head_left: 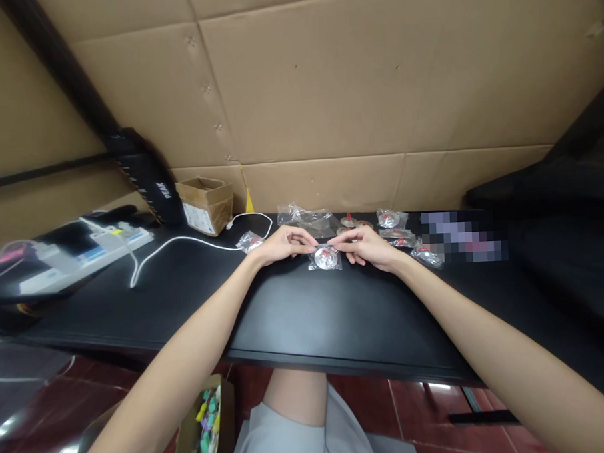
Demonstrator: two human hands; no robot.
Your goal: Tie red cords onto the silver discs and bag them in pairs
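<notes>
Between my hands, just above the black table, is a small clear plastic bag with a round silvery metal disc inside; a red cord shows at the disc's middle. My left hand pinches the bag's upper left edge between thumb and fingertips. On the other side, my right hand pinches the upper right edge the same way. Behind my right hand lie loose metal discs with red loops. Several bagged discs are spread to its right, and one more bagged disc lies left of my left hand.
Crumpled clear plastic bags lie at the back of the table. A cardboard box and a white cable are to the left, near a white power strip. Cardboard walls rise behind. Below stands a box of colourful pieces.
</notes>
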